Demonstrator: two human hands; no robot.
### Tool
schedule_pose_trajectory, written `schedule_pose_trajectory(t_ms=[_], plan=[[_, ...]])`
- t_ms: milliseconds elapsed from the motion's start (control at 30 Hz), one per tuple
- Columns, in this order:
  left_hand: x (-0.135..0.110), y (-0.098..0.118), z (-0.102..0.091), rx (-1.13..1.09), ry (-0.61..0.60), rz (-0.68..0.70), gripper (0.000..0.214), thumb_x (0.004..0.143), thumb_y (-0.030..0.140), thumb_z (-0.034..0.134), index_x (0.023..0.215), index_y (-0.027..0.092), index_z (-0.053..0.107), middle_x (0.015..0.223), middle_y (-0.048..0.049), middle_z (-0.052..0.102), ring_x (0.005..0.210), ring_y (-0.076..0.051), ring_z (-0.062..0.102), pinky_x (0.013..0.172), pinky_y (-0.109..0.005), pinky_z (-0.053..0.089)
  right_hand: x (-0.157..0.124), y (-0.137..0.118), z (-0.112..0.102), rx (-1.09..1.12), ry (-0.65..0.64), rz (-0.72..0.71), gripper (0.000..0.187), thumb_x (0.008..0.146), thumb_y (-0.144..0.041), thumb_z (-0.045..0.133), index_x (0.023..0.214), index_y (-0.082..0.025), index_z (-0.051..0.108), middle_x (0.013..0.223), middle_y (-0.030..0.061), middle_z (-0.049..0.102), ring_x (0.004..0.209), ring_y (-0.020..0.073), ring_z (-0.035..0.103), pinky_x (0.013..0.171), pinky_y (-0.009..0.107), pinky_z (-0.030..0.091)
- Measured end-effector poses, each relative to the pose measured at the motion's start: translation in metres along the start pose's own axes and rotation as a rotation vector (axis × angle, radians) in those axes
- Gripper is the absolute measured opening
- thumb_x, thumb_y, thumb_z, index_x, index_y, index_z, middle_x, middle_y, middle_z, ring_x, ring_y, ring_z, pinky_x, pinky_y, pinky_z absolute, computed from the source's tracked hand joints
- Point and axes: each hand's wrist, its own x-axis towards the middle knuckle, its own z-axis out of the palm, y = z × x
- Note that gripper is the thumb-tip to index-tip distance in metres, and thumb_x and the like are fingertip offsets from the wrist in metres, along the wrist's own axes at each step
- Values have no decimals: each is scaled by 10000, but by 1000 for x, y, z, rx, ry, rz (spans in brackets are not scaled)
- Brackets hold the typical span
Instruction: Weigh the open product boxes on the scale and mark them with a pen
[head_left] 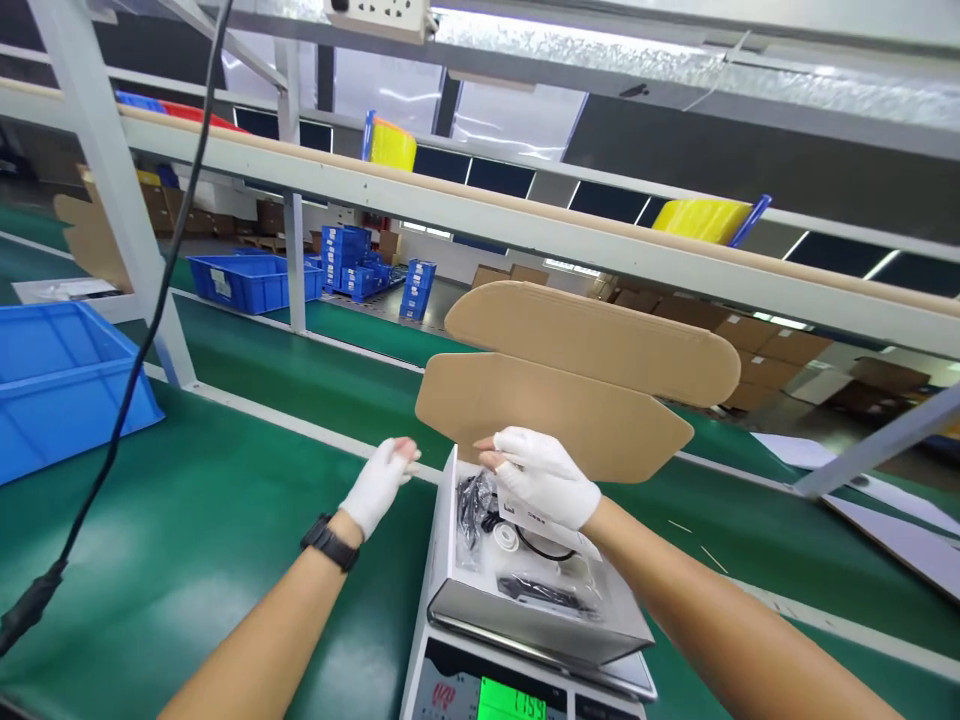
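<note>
An open cardboard box [570, 390] stands on a steel weighing scale [525, 640], its brown lid flaps raised toward the far side. Inside lie bagged black cables and a small white part [510, 535]. My right hand [544, 475], in a white fingerless glove, rests over the box's contents with fingers curled against a white card. My left hand [379, 485], gloved the same and with a black watch on the wrist, hovers just left of the box with fingers held together, holding nothing visible.
The scale's green display [521, 705] glows at the bottom edge. A blue bin [60, 385] sits at left on the green belt. A black cable [142, 330] hangs down at left. Metal frame rails cross overhead; blue crates and cardboard boxes stand in the background.
</note>
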Motion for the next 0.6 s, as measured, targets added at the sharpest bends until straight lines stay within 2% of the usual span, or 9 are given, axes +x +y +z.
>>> schedule_pose_trajectory(t_ms=[100, 167, 233, 300, 367, 600], plan=[[20, 24, 31, -46, -86, 16, 626, 738, 644, 522, 1031, 91, 535, 1021, -165, 642, 878, -203, 629, 780, -313, 489, 15, 3, 23, -61, 18, -46, 265, 886, -384, 472, 843, -196, 655, 815, 24, 656, 739, 151, 600, 709, 256, 447], [30, 26, 44, -50, -90, -5, 642, 730, 693, 484, 923, 89, 584, 919, -159, 664, 804, -212, 639, 710, -306, 498, 17, 7, 37, -111, 9, -52, 230, 869, -352, 499, 767, -187, 623, 764, 21, 647, 682, 147, 587, 663, 253, 426], [36, 21, 52, -30, -28, -2, 647, 715, 727, 463, 804, 104, 612, 835, -149, 673, 748, -214, 637, 657, -296, 495, 15, 11, 48, -163, 51, -21, 201, 858, -309, 497, 730, -181, 585, 727, 21, 635, 644, 146, 574, 632, 250, 408], [40, 15, 55, 17, 53, 25, 633, 699, 738, 470, 720, 123, 615, 783, -139, 674, 724, -213, 632, 635, -286, 485, 12, 13, 55, -218, 119, 12, 201, 856, -282, 480, 700, -180, 557, 697, 25, 620, 635, 148, 568, 628, 249, 395], [43, 10, 55, 55, 95, 46, 620, 691, 741, 475, 669, 135, 610, 755, -130, 675, 703, -209, 628, 623, -282, 474, 11, 14, 58, -277, 135, 3, 230, 868, -274, 456, 676, -183, 544, 678, 29, 609, 641, 152, 565, 634, 249, 385], [46, 7, 54, 90, 117, 59, 614, 697, 738, 464, 616, 146, 608, 702, -115, 670, 662, -198, 618, 599, -277, 452, 14, 14, 60, -413, 95, -56, 274, 889, -286, 432, 652, -190, 532, 658, 27, 599, 640, 164, 546, 604, 258, 339]])
